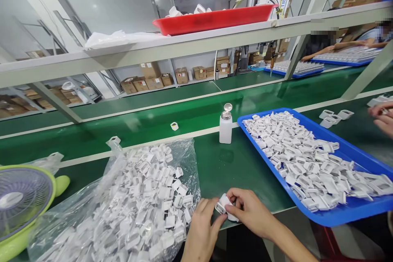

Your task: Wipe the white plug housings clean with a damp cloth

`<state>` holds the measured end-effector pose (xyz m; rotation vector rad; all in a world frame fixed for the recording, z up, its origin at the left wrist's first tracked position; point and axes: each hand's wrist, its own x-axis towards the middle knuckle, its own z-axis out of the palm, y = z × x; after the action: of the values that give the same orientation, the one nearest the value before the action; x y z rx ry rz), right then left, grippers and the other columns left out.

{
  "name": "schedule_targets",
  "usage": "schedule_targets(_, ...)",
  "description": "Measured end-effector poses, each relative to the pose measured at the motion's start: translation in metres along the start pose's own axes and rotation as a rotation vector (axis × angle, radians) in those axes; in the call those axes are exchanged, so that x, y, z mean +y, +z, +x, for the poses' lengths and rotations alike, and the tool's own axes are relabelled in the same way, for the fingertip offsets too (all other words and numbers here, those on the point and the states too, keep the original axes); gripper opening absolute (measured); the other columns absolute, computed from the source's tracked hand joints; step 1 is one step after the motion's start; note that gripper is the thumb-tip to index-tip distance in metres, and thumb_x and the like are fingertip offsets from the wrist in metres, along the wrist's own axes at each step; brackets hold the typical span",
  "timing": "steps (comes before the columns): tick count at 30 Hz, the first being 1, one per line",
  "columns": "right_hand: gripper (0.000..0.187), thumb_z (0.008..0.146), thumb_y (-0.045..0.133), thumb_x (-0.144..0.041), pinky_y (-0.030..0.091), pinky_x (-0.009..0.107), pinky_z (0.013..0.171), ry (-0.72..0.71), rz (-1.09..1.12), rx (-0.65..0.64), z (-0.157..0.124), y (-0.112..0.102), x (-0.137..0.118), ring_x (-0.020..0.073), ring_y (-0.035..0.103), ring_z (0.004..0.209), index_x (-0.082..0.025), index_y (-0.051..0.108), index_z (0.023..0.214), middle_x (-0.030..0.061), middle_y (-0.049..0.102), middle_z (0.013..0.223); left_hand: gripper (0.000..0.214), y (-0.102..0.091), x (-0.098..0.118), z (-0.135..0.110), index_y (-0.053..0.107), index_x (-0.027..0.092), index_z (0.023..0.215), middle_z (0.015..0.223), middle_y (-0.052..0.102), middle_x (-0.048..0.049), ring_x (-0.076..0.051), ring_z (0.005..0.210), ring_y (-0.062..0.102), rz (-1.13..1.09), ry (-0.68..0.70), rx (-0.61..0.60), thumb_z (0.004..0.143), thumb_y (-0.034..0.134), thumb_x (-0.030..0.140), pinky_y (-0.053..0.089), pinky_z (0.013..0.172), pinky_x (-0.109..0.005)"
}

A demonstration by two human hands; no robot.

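My left hand [202, 227] and my right hand [251, 211] meet at the table's near edge. Between them is a small white plastic housing [220, 208] with an open end. The left thumb and forefinger pinch its left side. My right fingers are closed on its other side, along with something white that I cannot make out clearly. Left of the hands, a clear plastic bag [193, 159] lies spread under a heap of similar white housings [147, 196]. To the right, a blue tray [294, 200] holds a pile of white plastic parts [294, 155].
A white pump bottle [225, 130] stands beyond my hands. A green fan [27, 204] is at the left. Above runs a shelf [196, 45] with a red tray [215, 20]. A lone housing [174, 126] lies on the green belt. At right is another person's hand [383, 118].
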<state>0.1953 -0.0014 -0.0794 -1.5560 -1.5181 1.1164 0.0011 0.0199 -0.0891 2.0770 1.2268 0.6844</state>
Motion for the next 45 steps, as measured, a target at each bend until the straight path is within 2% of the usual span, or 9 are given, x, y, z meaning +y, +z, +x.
schedule_targets(5, 0.025, 0.085, 0.069, -0.031, 0.03, 0.025, 0.053, 0.08, -0.111, 0.012, 0.015, 0.004, 0.001, 0.0114, 0.048, 0.055, -0.02, 0.057, 0.066, -0.0046, 0.057, 0.059, 0.024, 0.002, -0.006, 0.001, 0.076, 0.024, 0.112, 0.09, 0.059, -0.0032, -0.019, 0.076, 0.061, -0.045, 0.025, -0.01, 0.089, 0.069, 0.02, 0.053, 0.076, -0.029)
schedule_targets(13, 0.026, 0.082, 0.07, -0.015, 0.032, 0.024, 0.055, 0.045, -0.22, -0.062, 0.017, 0.002, -0.004, 0.011, 0.048, 0.058, -0.02, 0.05, 0.066, -0.0082, 0.051, 0.06, 0.016, 0.0, -0.009, 0.004, 0.077, 0.02, 0.102, 0.082, 0.052, -0.0008, -0.016, 0.07, 0.055, -0.079, -0.003, -0.022, 0.089, 0.071, 0.024, 0.049, 0.071, -0.027)
schedule_targets(18, 0.02, 0.09, 0.059, -0.022, 0.027, 0.022, 0.042, 0.012, -0.215, -0.201, 0.016, -0.004, -0.005, 0.008, 0.051, 0.044, -0.023, 0.047, 0.074, -0.0079, 0.055, 0.068, 0.019, -0.01, -0.003, 0.006, 0.076, 0.019, 0.105, 0.085, 0.051, -0.0015, -0.016, 0.072, 0.055, -0.066, -0.048, -0.165, 0.093, 0.065, 0.029, 0.045, 0.066, -0.027)
schedule_targets(24, 0.025, 0.096, 0.044, -0.017, 0.019, 0.031, 0.056, -0.239, -0.438, -0.194, 0.002, -0.005, -0.008, 0.0126, 0.042, 0.058, -0.023, 0.038, 0.073, -0.0032, 0.049, 0.074, 0.015, -0.015, 0.002, 0.006, 0.074, 0.016, 0.098, 0.087, 0.05, -0.0021, -0.017, 0.075, 0.056, -0.057, -0.063, -0.204, 0.094, 0.063, 0.026, 0.044, 0.067, -0.027)
schedule_targets(27, 0.022, 0.089, 0.04, -0.004, 0.014, 0.034, 0.058, -0.347, -0.545, -0.208, -0.004, -0.002, 0.0, 0.0147, 0.028, 0.057, -0.024, 0.045, 0.08, -0.0017, 0.053, 0.079, 0.013, -0.016, 0.002, 0.005, 0.074, 0.016, 0.096, 0.088, 0.05, -0.0026, -0.018, 0.078, 0.057, -0.058, -0.051, -0.195, 0.095, 0.063, 0.024, 0.046, 0.07, -0.027)
schedule_targets(30, 0.028, 0.082, 0.04, 0.002, 0.014, 0.035, 0.059, -0.41, -0.585, -0.232, -0.003, 0.001, 0.008, 0.0159, 0.032, 0.059, -0.024, 0.049, 0.084, -0.0005, 0.057, 0.083, 0.013, -0.017, 0.002, 0.004, 0.073, 0.017, 0.099, 0.088, 0.051, -0.0026, -0.018, 0.08, 0.058, -0.056, -0.049, -0.192, 0.095, 0.063, 0.024, 0.048, 0.075, -0.029)
schedule_targets(35, 0.028, 0.097, 0.04, -0.012, 0.02, 0.03, 0.058, -0.34, -0.541, -0.176, 0.007, 0.001, 0.003, 0.0142, 0.042, 0.061, -0.024, 0.035, 0.072, -0.0037, 0.046, 0.071, 0.015, -0.016, 0.001, 0.002, 0.07, 0.017, 0.105, 0.091, 0.051, -0.0035, -0.019, 0.083, 0.06, -0.074, -0.023, -0.203, 0.096, 0.059, 0.021, 0.05, 0.08, -0.03)
schedule_targets(41, 0.025, 0.086, 0.048, -0.006, 0.021, 0.029, 0.059, -0.347, -0.48, -0.231, 0.004, 0.001, -0.003, 0.0125, 0.042, 0.06, -0.023, 0.037, 0.071, -0.0051, 0.048, 0.07, 0.014, -0.017, 0.001, 0.002, 0.071, 0.019, 0.103, 0.09, 0.051, -0.0024, -0.019, 0.085, 0.061, -0.079, -0.023, -0.189, 0.094, 0.061, 0.018, 0.049, 0.078, -0.029)
schedule_targets(45, 0.031, 0.097, 0.047, -0.022, 0.022, 0.029, 0.059, -0.276, -0.403, -0.13, 0.011, 0.001, 0.002, 0.0132, 0.042, 0.062, -0.023, 0.031, 0.07, -0.0046, 0.043, 0.069, 0.013, -0.02, 0.003, 0.002, 0.072, 0.02, 0.1, 0.089, 0.05, -0.0012, -0.018, 0.082, 0.059, -0.086, -0.024, -0.19, 0.094, 0.061, 0.019, 0.047, 0.076, -0.028)
